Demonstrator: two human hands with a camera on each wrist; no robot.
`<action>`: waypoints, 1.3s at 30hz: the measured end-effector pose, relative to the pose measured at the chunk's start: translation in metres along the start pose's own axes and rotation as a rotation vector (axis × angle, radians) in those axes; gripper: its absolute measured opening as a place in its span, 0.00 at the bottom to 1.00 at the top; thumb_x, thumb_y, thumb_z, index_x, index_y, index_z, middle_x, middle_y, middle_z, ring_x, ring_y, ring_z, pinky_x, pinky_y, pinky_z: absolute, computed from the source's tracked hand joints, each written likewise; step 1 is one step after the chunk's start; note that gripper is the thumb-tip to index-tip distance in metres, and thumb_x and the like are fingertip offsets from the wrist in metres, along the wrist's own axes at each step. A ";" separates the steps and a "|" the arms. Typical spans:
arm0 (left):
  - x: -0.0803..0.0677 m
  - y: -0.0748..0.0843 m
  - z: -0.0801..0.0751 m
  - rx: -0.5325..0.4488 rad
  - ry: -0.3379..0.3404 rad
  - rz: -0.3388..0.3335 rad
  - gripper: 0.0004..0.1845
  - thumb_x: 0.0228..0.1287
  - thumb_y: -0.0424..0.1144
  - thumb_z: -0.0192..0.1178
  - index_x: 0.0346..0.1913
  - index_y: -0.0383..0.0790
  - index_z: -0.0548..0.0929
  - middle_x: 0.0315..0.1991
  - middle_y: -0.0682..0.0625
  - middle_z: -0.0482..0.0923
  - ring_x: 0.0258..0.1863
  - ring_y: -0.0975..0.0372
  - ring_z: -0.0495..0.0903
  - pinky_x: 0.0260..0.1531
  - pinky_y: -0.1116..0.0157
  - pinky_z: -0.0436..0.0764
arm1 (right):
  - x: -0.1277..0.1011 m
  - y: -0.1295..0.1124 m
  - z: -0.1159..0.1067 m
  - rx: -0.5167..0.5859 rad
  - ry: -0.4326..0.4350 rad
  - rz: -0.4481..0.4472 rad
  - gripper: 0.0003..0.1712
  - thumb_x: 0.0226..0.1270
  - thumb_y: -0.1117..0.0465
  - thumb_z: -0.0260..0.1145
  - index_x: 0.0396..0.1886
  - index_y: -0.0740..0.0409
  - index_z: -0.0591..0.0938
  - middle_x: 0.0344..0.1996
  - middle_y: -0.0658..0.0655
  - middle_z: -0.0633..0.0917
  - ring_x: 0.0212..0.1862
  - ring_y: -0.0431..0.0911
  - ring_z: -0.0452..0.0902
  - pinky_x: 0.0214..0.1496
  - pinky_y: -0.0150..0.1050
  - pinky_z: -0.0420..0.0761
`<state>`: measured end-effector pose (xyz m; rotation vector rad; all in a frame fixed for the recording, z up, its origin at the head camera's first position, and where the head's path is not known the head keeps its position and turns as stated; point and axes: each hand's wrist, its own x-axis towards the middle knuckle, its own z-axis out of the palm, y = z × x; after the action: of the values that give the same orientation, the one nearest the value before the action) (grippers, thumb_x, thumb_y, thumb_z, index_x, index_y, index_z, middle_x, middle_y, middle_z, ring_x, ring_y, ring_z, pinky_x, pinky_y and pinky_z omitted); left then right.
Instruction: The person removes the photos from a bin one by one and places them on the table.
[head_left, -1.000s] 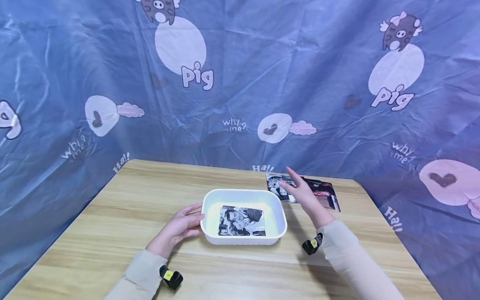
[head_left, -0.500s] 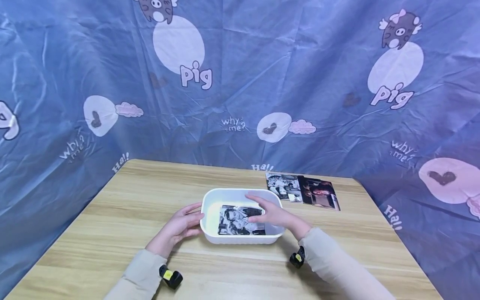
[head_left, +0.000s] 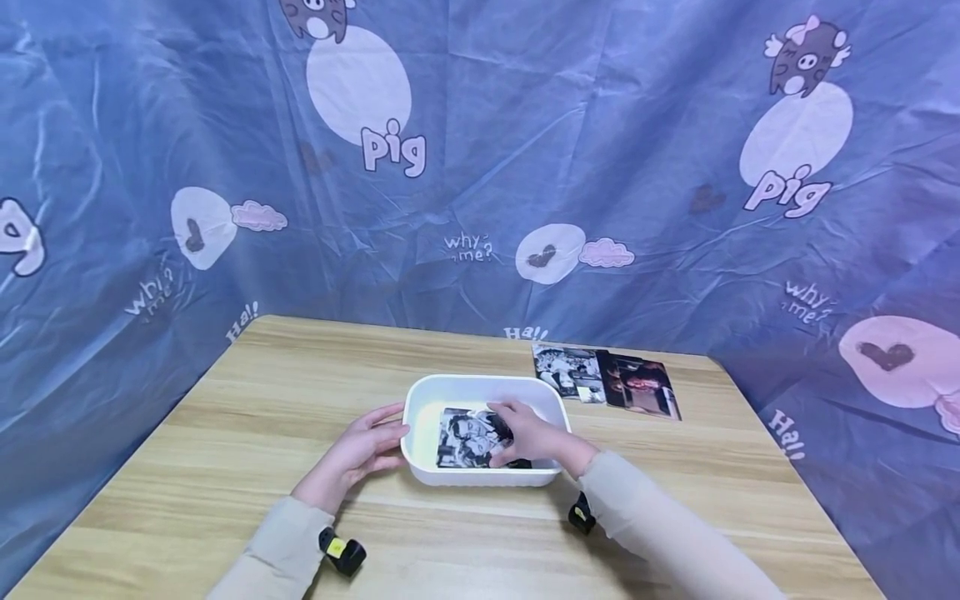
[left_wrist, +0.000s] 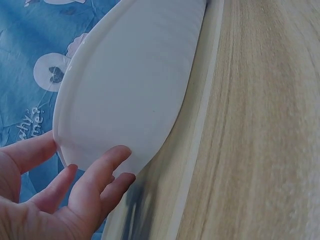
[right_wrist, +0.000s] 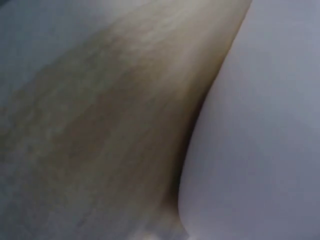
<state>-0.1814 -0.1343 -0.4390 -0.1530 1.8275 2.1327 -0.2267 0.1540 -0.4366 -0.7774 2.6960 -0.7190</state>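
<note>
A white rectangular tub [head_left: 487,477] stands on the wooden table with a black-and-white photo [head_left: 461,437] lying flat on its floor. My left hand [head_left: 362,450] touches the tub's left end; in the left wrist view its fingers rest against the outer wall and rim. My right hand [head_left: 528,435] reaches into the tub over the photo's right part, thumb near the front edge and fingers near the back edge, spread apart. Whether they press on the photo is too small to tell. Only the tub's outer wall [right_wrist: 255,140] and blurred table show in the right wrist view; the hand is hidden there.
Behind and to the right of the tub lie a black-and-white photo [head_left: 567,372] and a dark colour photo [head_left: 641,387], edges meeting or overlapping. The wooden table [head_left: 247,425] ends at a blue printed cloth [head_left: 480,167] hanging behind and at the sides.
My right hand has come from above the loose photos at the back right, left and down into the tub; its fingers have drawn somewhat closer together. My left hand and the tub have stayed put.
</note>
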 end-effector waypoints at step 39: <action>-0.001 -0.002 0.001 0.003 0.008 0.010 0.33 0.65 0.32 0.59 0.71 0.35 0.61 0.67 0.29 0.65 0.54 0.50 0.81 0.46 0.56 0.87 | 0.003 -0.004 -0.012 0.076 0.425 -0.028 0.20 0.51 0.69 0.74 0.44 0.63 0.78 0.41 0.60 0.85 0.49 0.54 0.80 0.59 0.50 0.80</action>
<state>-0.1792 -0.1330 -0.4403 -0.1522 1.8392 2.1392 -0.2320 0.1540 -0.4244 -0.7119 3.0076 -1.0967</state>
